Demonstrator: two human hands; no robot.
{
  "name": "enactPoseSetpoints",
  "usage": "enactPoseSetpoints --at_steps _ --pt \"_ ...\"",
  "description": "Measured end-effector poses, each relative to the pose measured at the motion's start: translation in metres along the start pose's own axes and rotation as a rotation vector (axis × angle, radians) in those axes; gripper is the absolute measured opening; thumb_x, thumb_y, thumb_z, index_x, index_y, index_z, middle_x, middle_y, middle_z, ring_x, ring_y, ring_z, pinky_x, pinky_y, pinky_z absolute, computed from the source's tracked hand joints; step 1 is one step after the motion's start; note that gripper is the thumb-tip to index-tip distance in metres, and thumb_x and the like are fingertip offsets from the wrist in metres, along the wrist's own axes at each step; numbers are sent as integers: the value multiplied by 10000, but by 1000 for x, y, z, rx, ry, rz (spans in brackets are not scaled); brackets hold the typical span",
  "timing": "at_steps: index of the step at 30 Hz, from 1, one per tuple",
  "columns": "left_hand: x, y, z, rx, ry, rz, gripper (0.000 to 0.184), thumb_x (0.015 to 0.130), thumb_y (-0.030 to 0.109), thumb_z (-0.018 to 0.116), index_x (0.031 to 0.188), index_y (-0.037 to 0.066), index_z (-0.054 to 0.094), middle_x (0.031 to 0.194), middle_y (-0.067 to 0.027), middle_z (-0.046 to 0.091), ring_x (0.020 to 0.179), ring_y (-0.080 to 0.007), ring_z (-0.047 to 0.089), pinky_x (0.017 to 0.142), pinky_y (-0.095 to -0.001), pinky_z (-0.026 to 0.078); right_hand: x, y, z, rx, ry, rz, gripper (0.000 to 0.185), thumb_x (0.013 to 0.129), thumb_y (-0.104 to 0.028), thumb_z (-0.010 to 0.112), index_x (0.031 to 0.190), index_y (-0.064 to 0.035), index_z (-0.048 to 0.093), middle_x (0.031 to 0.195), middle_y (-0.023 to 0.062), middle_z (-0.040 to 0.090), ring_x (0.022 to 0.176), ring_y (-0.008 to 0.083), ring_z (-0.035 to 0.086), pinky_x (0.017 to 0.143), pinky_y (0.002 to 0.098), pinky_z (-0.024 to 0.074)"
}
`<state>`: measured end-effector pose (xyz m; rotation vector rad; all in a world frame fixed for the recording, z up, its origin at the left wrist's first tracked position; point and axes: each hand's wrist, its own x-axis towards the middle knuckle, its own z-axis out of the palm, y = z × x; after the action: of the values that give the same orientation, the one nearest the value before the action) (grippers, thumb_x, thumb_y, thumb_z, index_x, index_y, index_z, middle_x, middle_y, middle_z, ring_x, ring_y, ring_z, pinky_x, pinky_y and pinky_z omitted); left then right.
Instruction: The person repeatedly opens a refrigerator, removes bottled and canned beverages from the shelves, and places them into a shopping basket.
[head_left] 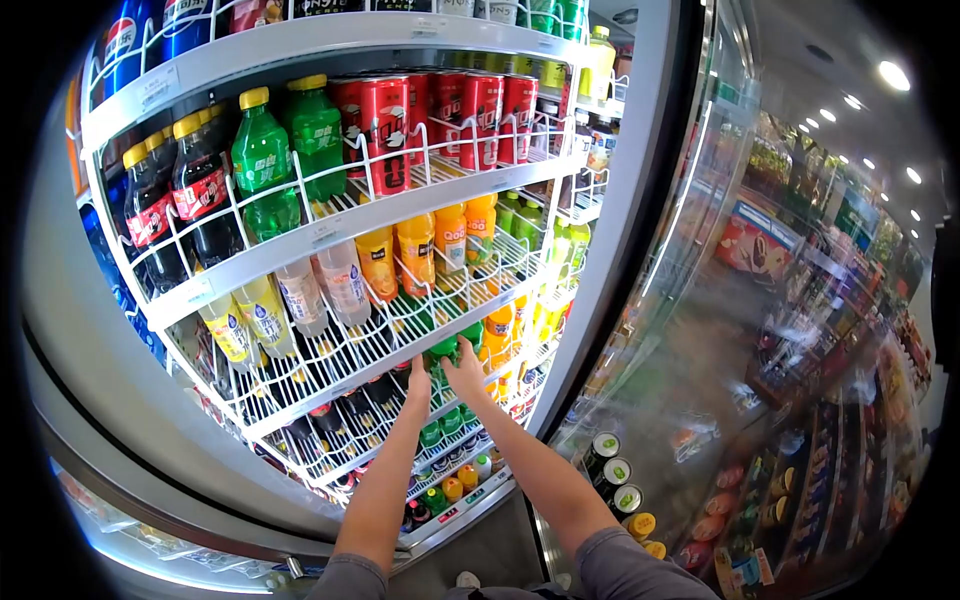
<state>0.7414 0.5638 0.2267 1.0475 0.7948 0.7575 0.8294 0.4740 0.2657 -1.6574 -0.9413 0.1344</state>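
Both arms reach into an upright drinks cooler, below its middle wire shelf. My right hand (pixel 463 370) is at a green bottle (pixel 458 342), its fingers curled against the side. On the bottle's other side is my left hand (pixel 420 376), its fingers pointing up and partly hidden by the shelf edge (pixel 370 372). Orange bottles (pixel 497 335) stand just right of the green one. Above the hands, orange juice bottles (pixel 415 250) and pale pink bottles (pixel 340 283) stand on the shelf.
Higher up are red cans (pixel 387 135), green bottles (pixel 263 165) and dark cola bottles (pixel 200 190) behind white wire rails. The open glass door (pixel 640 300) is at the right. Cans (pixel 617 471) stand low beyond it, near stocked store racks.
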Motion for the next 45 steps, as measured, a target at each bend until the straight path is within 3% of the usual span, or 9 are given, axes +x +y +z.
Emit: enactPoseSetpoints --at_steps 5,16,21,24,25,30,33,37,45 --pt "-37 18 14 38 -49 61 631 1013 558 288 1472 139 396 1467 -25 421 1308 -217 398 1090 -449 273 -9 -14 0 -74 22 53 936 683 -412 825 1381 23 379 1293 285 460 1225 438 451 1002 458 401" --pt "-86 6 3 146 -96 462 492 1049 359 303 1353 48 532 1323 -120 491 1258 -244 440 1086 -319 283 -56 -69 -44 -95 198 -14 662 704 -276 843 1200 32 531 1130 173 520 1012 326 578 848 406 498" --pt "-145 2 -4 762 -59 772 767 832 254 736 1451 11 353 1403 -223 451 1310 -394 420 1082 -441 356 -84 -85 -87 -24 225 -74 651 712 -356 841 1174 14 569 1056 116 562 882 225 617 743 353 527" --pt "-182 -5 8 722 -183 656 795 782 337 785 1401 14 404 1363 -232 484 1276 -382 460 1064 -435 378 -108 -93 -110 -44 148 -18 634 716 -366 837 1146 24 582 1002 112 577 862 218 616 724 350 516" --pt "-198 -2 12 715 -202 415 773 770 351 798 1365 16 437 1299 -216 542 1199 -353 536 1010 -414 426 -117 -94 -115 29 133 55 624 728 -383 828 1129 32 590 984 105 587 828 203 610 710 346 506" --pt "-245 -35 19 570 -283 338 702 808 346 772 1331 -1 457 1183 -146 618 1063 -257 605 908 -364 475 -161 -65 -148 96 43 100 624 811 -416 762 1198 32 562 1051 112 603 816 168 599 694 290 498" --pt "-265 -52 30 130 -433 84 608 885 338 704 1328 -4 467 1180 -97 596 1049 -183 567 918 -320 454 -198 -53 -162 445 -175 417 474 993 -353 552 1303 1 490 1204 92 587 1070 136 555 947 291 416" --pt "-304 -38 37 0 -468 38 639 887 322 706 1381 15 442 1258 -100 568 1121 -175 540 964 -314 427 -232 -54 -172 518 -262 348 602 1001 -321 533 1469 -4 325 1394 78 461 1287 158 414 1074 289 321" --pt "-390 -68 33 -164 -425 -6 581 909 253 600 1418 47 410 1260 -71 568 1149 -175 543 979 -314 424 -302 -83 -234 609 -493 305 662 970 -212 583 1505 -15 248 1411 85 461 1284 164 434 1070 304 331"
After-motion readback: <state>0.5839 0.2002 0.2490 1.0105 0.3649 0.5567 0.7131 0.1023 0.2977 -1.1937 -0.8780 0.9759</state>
